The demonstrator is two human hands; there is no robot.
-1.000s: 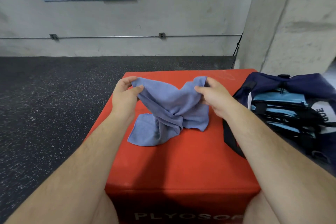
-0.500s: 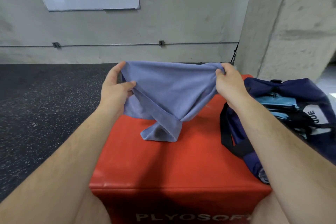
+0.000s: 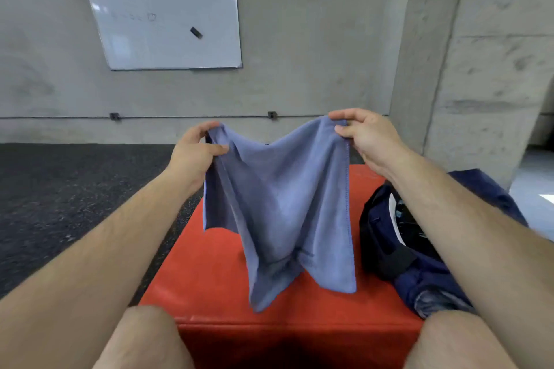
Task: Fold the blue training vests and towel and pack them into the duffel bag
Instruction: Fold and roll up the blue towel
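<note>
A bare concrete wall (image 3: 314, 39) carrying a whiteboard (image 3: 162, 9) is closing off the far side of the room, and dark speckled flooring (image 3: 75, 189) is running up to it. In front of the person's knees, a red box (image 3: 209, 278) is serving as the work surface.

Both hands are holding the blue towel (image 3: 284, 204) in the air above the box. The left hand (image 3: 195, 156) is pinching one top corner between thumb and curled fingers, and the right hand (image 3: 365, 138) is pinching the other the same way, so each grip is closed tight on cloth. The top edge is sagging between them. The lower part is hanging unevenly, with one bottom corner twisted behind the other. Whether the lowest tip is touching the box is hard to tell.

The navy duffel bag (image 3: 386, 249) is lying open just beside the box on the right. The right forearm is hiding most of its contents, so no vests are showing.

The step in hand is looking like opening the towel out before the first fold. To do it well, the hands should be drawing apart until the top edge is going taut. A light shake should be freeing the twisted corner, and then the cloth should be going down flat on the box with its edges square. Folding over the twist is likely to be making a lumpy bundle that is packing badly.
</note>
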